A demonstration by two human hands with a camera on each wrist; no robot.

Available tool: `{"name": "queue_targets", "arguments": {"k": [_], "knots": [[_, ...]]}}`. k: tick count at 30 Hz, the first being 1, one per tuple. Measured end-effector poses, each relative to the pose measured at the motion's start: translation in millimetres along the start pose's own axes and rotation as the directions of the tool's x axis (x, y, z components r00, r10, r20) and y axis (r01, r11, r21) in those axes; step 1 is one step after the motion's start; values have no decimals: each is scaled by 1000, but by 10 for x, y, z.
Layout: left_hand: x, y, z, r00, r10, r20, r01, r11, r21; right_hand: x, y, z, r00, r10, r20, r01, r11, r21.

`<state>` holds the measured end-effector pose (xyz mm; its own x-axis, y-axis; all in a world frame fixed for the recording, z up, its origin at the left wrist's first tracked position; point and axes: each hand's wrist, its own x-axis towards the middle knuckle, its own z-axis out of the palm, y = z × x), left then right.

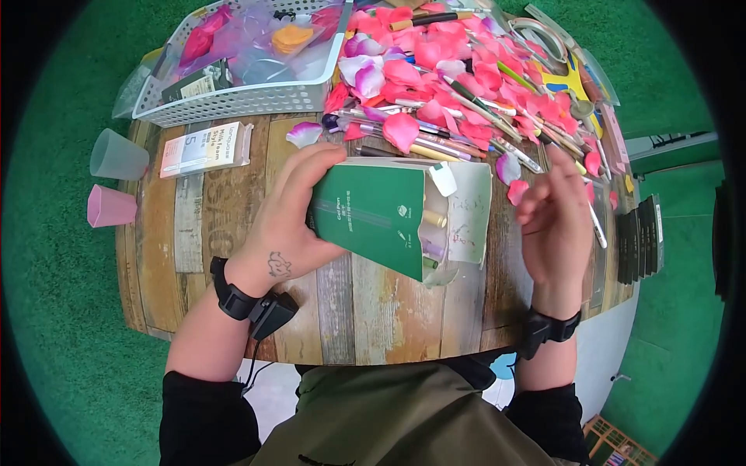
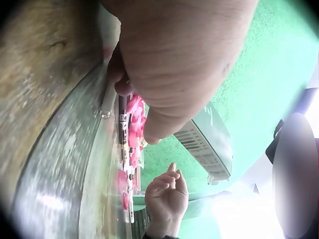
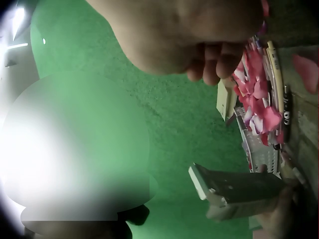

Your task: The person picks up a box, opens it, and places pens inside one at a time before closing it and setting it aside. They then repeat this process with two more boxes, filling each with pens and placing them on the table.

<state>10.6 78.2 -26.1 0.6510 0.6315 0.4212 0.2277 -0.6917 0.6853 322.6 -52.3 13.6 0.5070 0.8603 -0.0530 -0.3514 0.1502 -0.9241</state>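
Observation:
A green gel pen box (image 1: pixel 369 217) lies tilted in my left hand (image 1: pixel 289 206), thumb on the near side and fingers round the far side. Its torn, open end faces right, with a whitish flap (image 1: pixel 470 206) sticking out. Inside the opening show several pens (image 1: pixel 434 247), only their ends visible. To the right of the box, apart from it, my right hand (image 1: pixel 558 221) is raised with nothing in it, fingers loosely bent. From the right wrist, the box (image 3: pixel 244 194) appears low in view, its open end pointing away from the left hand.
Pink petals (image 1: pixel 423 54) and scattered pens (image 1: pixel 451 138) cover the back of the wooden table (image 1: pixel 381 311). At the back left stands a white basket (image 1: pixel 233 101) with bagged items. A white box (image 1: pixel 206 149), a clear cup (image 1: pixel 120 155) and a pink cup (image 1: pixel 113 206) are at left.

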Motion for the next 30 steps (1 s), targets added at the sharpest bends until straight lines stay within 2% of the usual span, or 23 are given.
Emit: {"name": "queue_targets", "arguments": {"k": [1, 3, 6, 9, 15, 18, 21, 23, 25, 26, 29, 30], "knots": [[-1, 2, 5, 1000, 2, 4, -2, 1000, -2, -59, 40, 11, 994, 53, 99, -49, 998, -41], [5, 4, 11, 1000, 12, 14, -12, 1000, 3, -200, 2, 224, 961, 164, 223, -109, 965, -237], [8, 10, 7, 999, 33, 26, -33, 999, 21, -283, 92, 374, 897, 102, 431, -77, 994, -76], [18, 44, -11, 998, 54, 18, -54, 998, 33, -299, 141, 450, 841, 14, 541, -19, 1000, 4], [26, 65, -25, 998, 65, -20, -64, 996, 58, -373, 22, 686, 894, -51, 445, 103, 990, -94], [30, 82, -29, 999, 48, -21, -47, 997, 64, -362, 38, 639, 907, -103, 408, 137, 989, -55], [25, 109, -34, 1000, 6, -10, -5, 998, 63, -366, 33, 612, 901, -150, 406, 233, 959, -163], [29, 110, -28, 1000, 1, -3, -1, 998, 63, -314, -24, 508, 828, -153, 539, 358, 884, -299], [22, 96, -21, 1000, 2, -1, -2, 997, 74, -228, -83, 438, 719, -165, 675, 522, 770, -368], [23, 90, -21, 1000, 4, -1, -3, 997, 80, -272, -144, 480, 745, -134, 653, 497, 765, -409], [30, 85, -24, 1000, -8, 24, 6, 997, 73, -248, -108, 436, 731, -154, 665, 556, 699, -449], [29, 91, -23, 1000, -1, 26, -1, 998, 61, -269, -54, 426, 760, -166, 628, 528, 722, -448]]}}
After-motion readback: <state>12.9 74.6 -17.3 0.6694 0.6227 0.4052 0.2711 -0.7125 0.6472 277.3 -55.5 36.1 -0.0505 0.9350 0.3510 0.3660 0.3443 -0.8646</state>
